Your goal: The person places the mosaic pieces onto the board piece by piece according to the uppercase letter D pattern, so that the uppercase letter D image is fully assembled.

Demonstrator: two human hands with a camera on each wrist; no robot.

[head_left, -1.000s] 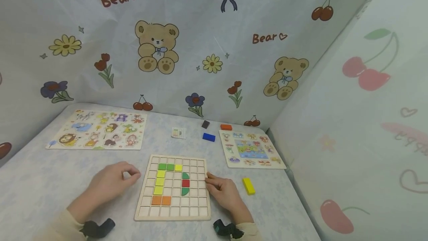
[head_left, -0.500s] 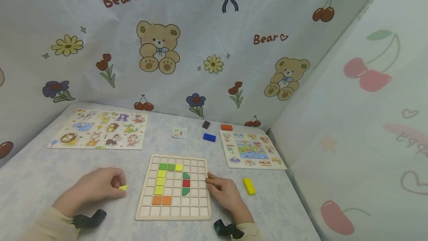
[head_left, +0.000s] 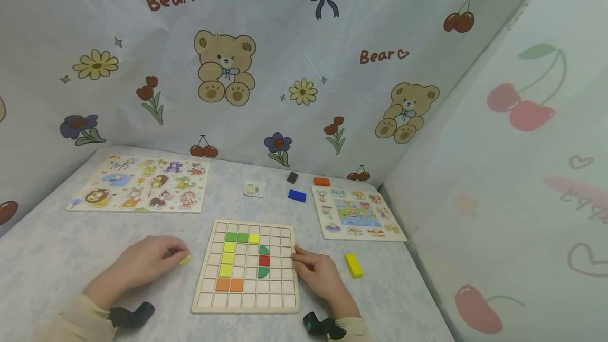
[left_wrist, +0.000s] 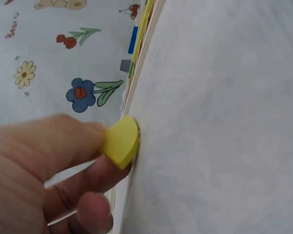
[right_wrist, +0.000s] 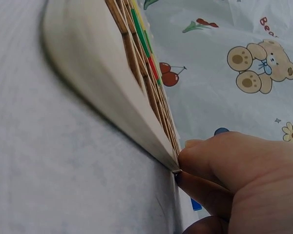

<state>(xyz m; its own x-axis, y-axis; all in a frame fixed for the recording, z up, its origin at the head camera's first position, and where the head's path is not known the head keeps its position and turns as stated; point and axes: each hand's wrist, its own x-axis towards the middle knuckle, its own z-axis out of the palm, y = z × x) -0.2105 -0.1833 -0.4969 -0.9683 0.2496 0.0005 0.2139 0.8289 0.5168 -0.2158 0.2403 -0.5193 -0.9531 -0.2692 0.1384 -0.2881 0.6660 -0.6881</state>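
Observation:
My left hand (head_left: 147, 260) pinches a yellow quarter-circle piece (left_wrist: 121, 141) between thumb and fingers, just left of the wooden grid board (head_left: 247, 306). In the head view only a sliver of that piece shows. Coloured pieces sit in the board's cells: green squares (head_left: 236, 237), yellow squares (head_left: 227, 258), orange squares (head_left: 229, 285), a red square (head_left: 264, 260) and two green quarter-circles (head_left: 263, 272). At the board's right edge my right hand (head_left: 323, 278) grips the rim with thumb and finger. Its other fingers are partly hidden.
An animal puzzle board (head_left: 142, 186) lies at the back left, a second puzzle board (head_left: 358, 212) at the back right. Around them are a yellow block (head_left: 353, 265), a blue block (head_left: 297, 196), a red block (head_left: 321, 181), a dark block (head_left: 292, 177) and a printed card (head_left: 254, 189).
My left hand drew back from the board's left edge, and the yellow piece came into sight in its fingers. It has since shifted slightly right again. The right hand stays at the rim.

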